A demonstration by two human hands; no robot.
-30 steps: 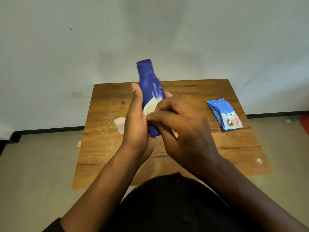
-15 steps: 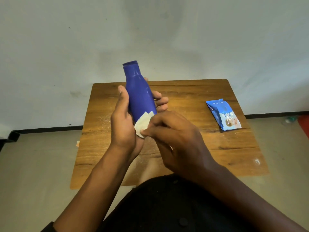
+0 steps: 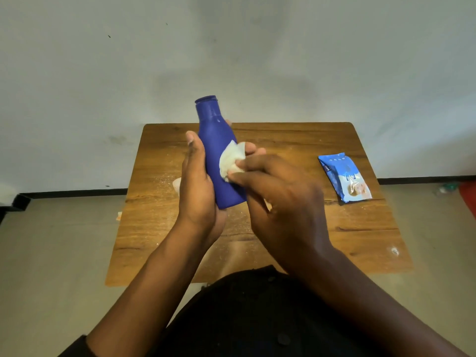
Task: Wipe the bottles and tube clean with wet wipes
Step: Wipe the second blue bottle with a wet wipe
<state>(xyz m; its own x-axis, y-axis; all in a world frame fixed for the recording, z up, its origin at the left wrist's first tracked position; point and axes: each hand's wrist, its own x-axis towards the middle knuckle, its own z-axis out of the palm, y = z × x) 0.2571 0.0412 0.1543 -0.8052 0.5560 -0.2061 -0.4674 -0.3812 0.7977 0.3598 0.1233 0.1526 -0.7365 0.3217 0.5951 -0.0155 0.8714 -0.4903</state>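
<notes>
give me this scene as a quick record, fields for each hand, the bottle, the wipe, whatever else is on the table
left hand: left hand wrapped around the lower body of the bottle, holding it above the table
right hand: right hand pinching the wipe against the bottle's side
bottle: blue bottle, cap end up, leaning slightly left
wipe: white wipe, crumpled, pressed to the bottle's mid body
table: wooden table, pale specks on its surface
wipes pack: blue pack lying flat toward the right edge
other: small white item mostly hidden behind the left hand, cannot identify

forearms: bare, both, no watch or rings seen
left hand (image 3: 197,186): bare
right hand (image 3: 286,202): bare
clothing (image 3: 257,318): black garment, dark round buttons
</notes>
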